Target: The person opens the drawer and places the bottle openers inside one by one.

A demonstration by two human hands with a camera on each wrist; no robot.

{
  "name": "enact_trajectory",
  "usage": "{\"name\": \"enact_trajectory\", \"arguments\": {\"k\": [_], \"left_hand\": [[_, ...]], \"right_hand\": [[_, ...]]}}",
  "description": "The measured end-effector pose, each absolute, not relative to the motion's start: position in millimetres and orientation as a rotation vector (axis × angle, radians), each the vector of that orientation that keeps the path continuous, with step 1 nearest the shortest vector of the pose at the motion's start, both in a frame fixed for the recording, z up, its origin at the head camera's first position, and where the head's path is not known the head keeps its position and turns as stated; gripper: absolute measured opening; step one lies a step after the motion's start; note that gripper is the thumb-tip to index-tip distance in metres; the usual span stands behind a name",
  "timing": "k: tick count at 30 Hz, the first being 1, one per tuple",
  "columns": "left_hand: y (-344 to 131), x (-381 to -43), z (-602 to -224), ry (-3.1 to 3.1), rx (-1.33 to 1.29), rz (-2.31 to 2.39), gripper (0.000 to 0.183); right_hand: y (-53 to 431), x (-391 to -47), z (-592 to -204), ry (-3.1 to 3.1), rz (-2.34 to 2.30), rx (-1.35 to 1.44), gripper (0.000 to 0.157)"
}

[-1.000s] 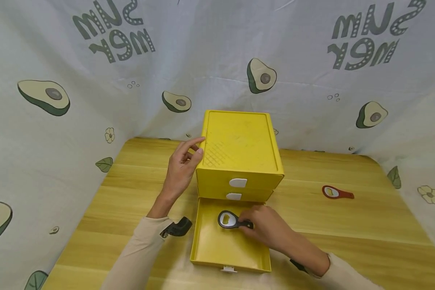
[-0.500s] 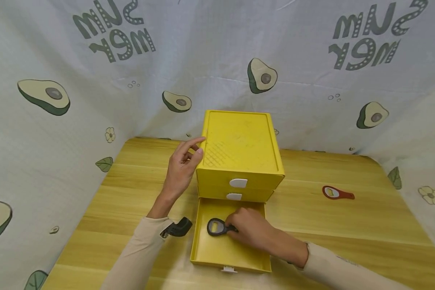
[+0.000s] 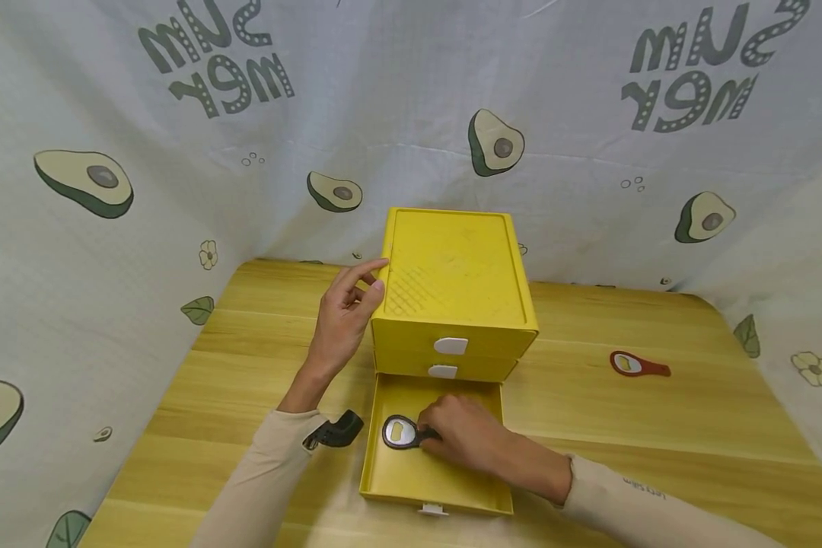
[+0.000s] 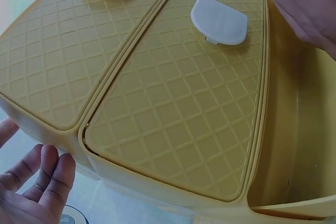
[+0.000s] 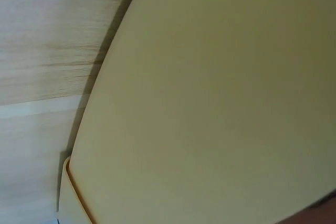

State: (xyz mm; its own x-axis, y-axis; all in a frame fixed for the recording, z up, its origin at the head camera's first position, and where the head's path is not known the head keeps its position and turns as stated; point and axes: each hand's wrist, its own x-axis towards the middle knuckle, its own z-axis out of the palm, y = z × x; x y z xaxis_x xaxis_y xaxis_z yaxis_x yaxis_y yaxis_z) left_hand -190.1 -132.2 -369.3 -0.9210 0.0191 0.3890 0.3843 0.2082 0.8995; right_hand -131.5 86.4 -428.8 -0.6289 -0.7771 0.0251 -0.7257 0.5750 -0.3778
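A yellow drawer unit (image 3: 459, 266) stands on the table with its bottom drawer (image 3: 445, 487) pulled out. My right hand (image 3: 469, 434) pinches the handle of a black bottle opener (image 3: 409, 434) inside that drawer; the opener's ring end points left. My left hand (image 3: 339, 323) rests against the unit's upper left edge, thumb and index finger touching it. In the left wrist view, its fingers (image 4: 59, 182) are by the unit's side, loosely extended, and part of the right hand (image 4: 304, 9) shows over the drawer. The right wrist view is mostly filled by a yellow wall (image 5: 199, 87).
A red bottle opener (image 3: 654, 368) lies on the wooden table (image 3: 657, 434) right of the unit. Two upper drawers with white pull tabs (image 3: 450, 346) are closed. A printed cloth (image 3: 397, 84) hangs behind and along the sides.
My right hand has moved left within the drawer, bringing the black bottle opener toward the drawer's left wall. The left hand and the unit have stayed put.
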Motion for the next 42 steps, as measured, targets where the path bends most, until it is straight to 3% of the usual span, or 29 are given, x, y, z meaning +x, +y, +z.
{"name": "enact_trajectory", "arguments": {"k": [5, 11, 16, 24, 42], "left_hand": [[-131.8, -190.2, -368.8, -2.190, -0.383, -1.763, 0.033], [-131.7, -189.5, -368.7, -2.190, -0.388, -1.767, 0.034], [-132.4, -188.9, -368.3, -2.192, -0.386, -1.771, 0.034], [-132.4, -188.0, -367.6, -2.189, -0.386, -1.775, 0.034], [-131.5, -188.6, -369.2, -2.187, -0.389, -1.776, 0.034]], "right_hand": [[92.3, -131.5, -423.2, 2.690, -0.549, -1.318, 0.023], [110.6, -127.0, -409.3, 2.735, -0.603, -1.202, 0.001], [134.3, -124.9, -397.4, 2.760, -0.633, -1.157, 0.008], [174.4, -126.5, -391.9, 2.800, -0.690, -1.237, 0.006], [276.2, -163.8, -385.8, 3.135, -0.639, -0.833, 0.019]]}}
